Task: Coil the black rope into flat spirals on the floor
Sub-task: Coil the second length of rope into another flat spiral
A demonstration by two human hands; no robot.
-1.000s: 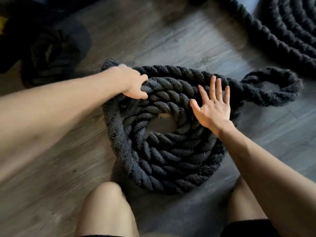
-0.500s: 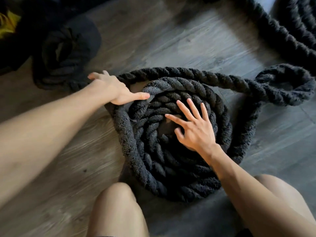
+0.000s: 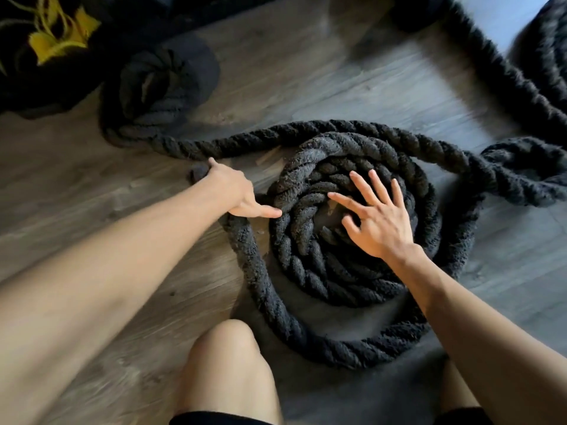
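1. We've got the rope spiralled on the floor, dead centre.
2. Right hand lies flat on the coil's middle, fingers spread.
3. Left hand at 9 o'clock is wrapped round the outer loop, thumb out.
4. Second coil at 1 o'clock.

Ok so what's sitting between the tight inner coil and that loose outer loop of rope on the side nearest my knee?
Only bare wood floor. The head view shows a gap between the inner coil and the outer loop, with nothing lying in it.
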